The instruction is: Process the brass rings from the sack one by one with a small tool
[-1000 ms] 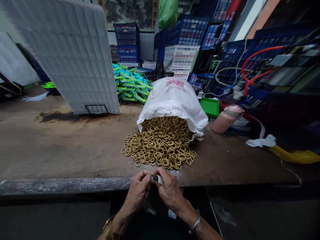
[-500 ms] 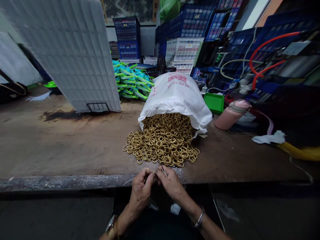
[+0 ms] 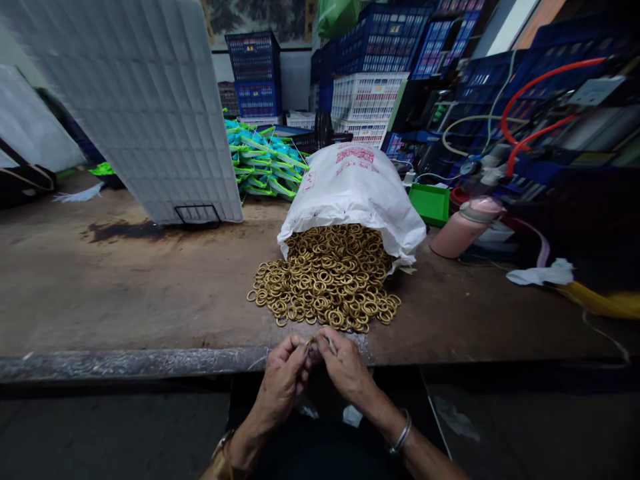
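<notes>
My left hand point(image 3: 284, 377) and my right hand point(image 3: 345, 367) meet at the table's near edge, fingers pinched together. Between the fingertips sits a small brass ring point(image 3: 310, 343), held by the left fingers. The right fingers pinch a small thin metal piece point(image 3: 330, 345) against it; I cannot make out what it is. Just beyond the hands lies a heap of brass rings point(image 3: 325, 287), spilling from a white sack point(image 3: 356, 193) that lies on its side on the brown table point(image 3: 125, 293).
A white gridded panel point(image 3: 145, 107) leans at the back left. Green and blue bundles point(image 3: 263, 167) lie behind it. A green box point(image 3: 429, 203) and a pink flask point(image 3: 463, 227) sit right of the sack. Blue and white crates point(image 3: 370, 73), hoses and machinery fill the back right.
Both hands have stayed joined at the table edge, shifting slightly forward and right. The metal piece in the right fingers has turned and shows less.
</notes>
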Demonstrator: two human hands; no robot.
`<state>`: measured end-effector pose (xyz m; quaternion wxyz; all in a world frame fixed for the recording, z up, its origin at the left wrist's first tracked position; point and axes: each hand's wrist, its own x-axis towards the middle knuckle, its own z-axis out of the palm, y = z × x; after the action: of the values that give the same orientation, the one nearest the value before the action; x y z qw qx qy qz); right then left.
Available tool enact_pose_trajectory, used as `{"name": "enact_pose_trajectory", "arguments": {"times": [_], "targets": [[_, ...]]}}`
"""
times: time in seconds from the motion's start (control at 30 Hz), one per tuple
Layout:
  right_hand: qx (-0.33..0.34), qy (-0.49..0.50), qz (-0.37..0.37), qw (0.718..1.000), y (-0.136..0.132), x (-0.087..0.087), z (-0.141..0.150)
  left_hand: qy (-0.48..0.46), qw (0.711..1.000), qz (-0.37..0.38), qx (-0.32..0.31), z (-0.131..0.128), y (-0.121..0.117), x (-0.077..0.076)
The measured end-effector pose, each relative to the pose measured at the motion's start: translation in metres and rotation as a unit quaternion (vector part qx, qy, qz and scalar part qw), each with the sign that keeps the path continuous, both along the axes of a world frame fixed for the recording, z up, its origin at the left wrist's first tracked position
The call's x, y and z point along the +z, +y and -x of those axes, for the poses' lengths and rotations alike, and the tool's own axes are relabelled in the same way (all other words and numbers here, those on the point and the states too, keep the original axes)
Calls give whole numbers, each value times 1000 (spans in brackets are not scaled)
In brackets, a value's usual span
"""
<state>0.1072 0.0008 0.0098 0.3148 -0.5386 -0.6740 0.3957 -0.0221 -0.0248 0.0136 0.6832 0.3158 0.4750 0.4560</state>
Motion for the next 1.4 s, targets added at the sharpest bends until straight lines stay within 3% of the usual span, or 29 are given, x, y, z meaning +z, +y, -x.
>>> {"name": "enact_pose_trajectory", "arguments": {"times": [0.13,0.33,0.83,1.03,1.17,1.4], "targets": [[58,-108,-47,991,-5,1,1,40,999,-24,-4,-1,-1,3],[64,-186,-61,978,-7,3,3,86,995,-56,5,0,-2,4],[107,-191,-35,975,-6,7,1,82,992,-92,2,2,-9,-9],[18,-295,-9,955,-3,-2,-13,32,996,-25,-80,0,-24,8],[-40,-321,-26,946,0,-8,-18,-72,996,36,-32,1,-17,10],[-94,-383,-49,918,7,-19,-10,-128,991,41,-7,7,-7,6]]}}
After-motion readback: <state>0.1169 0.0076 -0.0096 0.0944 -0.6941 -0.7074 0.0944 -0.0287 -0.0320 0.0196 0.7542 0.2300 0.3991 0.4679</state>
